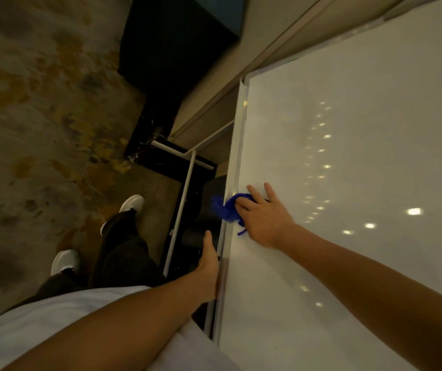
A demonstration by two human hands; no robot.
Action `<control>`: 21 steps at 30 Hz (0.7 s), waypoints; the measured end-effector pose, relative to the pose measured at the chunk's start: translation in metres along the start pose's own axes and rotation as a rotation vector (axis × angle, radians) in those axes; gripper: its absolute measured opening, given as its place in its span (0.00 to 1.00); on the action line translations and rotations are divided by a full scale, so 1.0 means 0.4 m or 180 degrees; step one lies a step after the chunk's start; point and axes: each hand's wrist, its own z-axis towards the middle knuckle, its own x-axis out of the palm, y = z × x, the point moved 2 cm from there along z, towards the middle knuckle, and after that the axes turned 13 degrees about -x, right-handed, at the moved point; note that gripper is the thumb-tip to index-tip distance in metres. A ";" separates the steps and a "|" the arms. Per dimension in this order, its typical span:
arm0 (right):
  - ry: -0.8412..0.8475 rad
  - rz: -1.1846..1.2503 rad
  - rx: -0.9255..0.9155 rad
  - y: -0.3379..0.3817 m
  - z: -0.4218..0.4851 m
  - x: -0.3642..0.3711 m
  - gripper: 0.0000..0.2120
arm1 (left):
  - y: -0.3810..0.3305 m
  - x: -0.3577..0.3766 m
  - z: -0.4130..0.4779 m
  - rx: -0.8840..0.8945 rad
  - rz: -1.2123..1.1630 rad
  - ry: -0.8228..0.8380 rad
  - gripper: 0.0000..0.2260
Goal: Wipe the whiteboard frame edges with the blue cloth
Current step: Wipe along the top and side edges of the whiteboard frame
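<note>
A large whiteboard (348, 183) fills the right side, its pale metal frame edge (237, 156) running down its left side. My right hand (264, 218) presses a bunched blue cloth (226, 207) against that frame edge, fingers spread over the cloth and the board surface. Part of the cloth hangs over the edge to the left. Lower down, my left hand (209, 266) grips the same frame edge, thumb up along it; its fingers are hidden behind the frame.
The white tubular stand (182, 210) of the board reaches down to a patterned carpet (40, 116). Black furniture (177, 57) stands at the top centre by a beige wall. My legs and white shoes (131, 204) are left of the stand.
</note>
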 end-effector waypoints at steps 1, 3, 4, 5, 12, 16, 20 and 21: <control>0.0031 0.0002 -0.0042 -0.018 0.020 -0.003 0.23 | -0.040 0.012 0.006 0.0021 0.0059 0.0001 0.40; -0.0006 0.0006 -0.0111 -0.046 0.054 -0.007 0.23 | -0.119 0.026 0.019 0.0057 0.0153 0.0069 0.41; -0.0074 0.0017 -0.0110 -0.070 0.072 -0.008 0.23 | -0.161 0.032 0.024 0.0027 0.0216 0.0138 0.42; -0.0136 0.0030 -0.0063 -0.097 0.091 -0.012 0.23 | -0.199 0.036 0.026 -0.0039 0.0340 0.0232 0.43; -0.0312 0.0266 0.0326 -0.400 0.294 -0.104 0.26 | -0.462 0.110 -0.002 -0.0315 0.1092 0.0367 0.46; -0.0290 0.0177 0.0658 -0.558 0.417 -0.163 0.27 | -0.592 0.207 -0.018 0.0014 0.1033 0.0354 0.39; -0.0647 0.0984 0.1042 -0.596 0.481 -0.185 0.29 | -0.758 0.321 -0.023 0.0294 0.0605 0.0744 0.40; -0.0818 0.1283 0.1108 -0.571 0.476 -0.177 0.32 | -0.798 0.341 -0.022 0.0448 0.0528 0.0718 0.38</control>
